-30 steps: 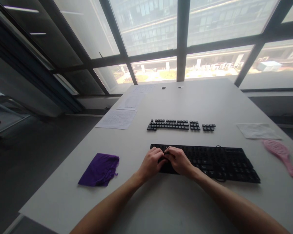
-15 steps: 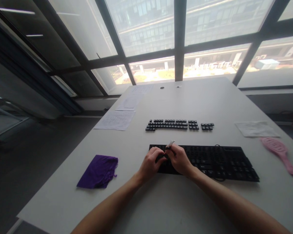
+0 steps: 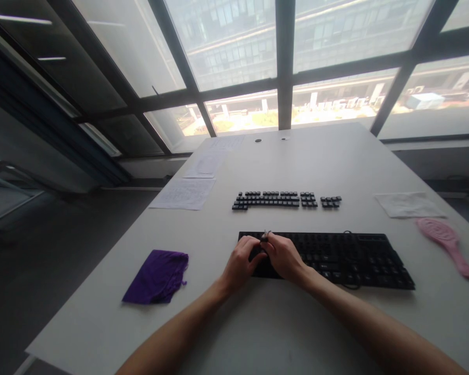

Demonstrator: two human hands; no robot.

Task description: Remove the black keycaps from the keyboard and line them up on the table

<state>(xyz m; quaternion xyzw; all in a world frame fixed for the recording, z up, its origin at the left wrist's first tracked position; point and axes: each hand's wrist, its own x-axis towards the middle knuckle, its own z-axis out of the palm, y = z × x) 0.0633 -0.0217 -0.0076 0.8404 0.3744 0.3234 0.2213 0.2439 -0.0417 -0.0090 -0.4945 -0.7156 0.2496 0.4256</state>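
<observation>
A black keyboard (image 3: 347,258) lies on the white table (image 3: 305,166) in front of me. Both hands rest on its left end. My right hand (image 3: 283,256) is closed around a small metal tool (image 3: 264,235) whose tip sticks up above the knuckles. My left hand (image 3: 240,260) is curled against the keyboard's left edge, touching the right hand; what its fingers hold, if anything, is hidden. Rows of loose black keycaps (image 3: 283,199) are laid out on the table beyond the keyboard.
A purple cloth (image 3: 156,277) lies at the left front. Paper sheets (image 3: 183,194) sit at the far left. A white cloth (image 3: 408,204) and a pink hairbrush (image 3: 443,245) lie at the right. Large windows stand behind the table.
The metal tool tipped up and out half a second ago, then came back down close to the knuckles. Both hands stay on the keyboard's left end.
</observation>
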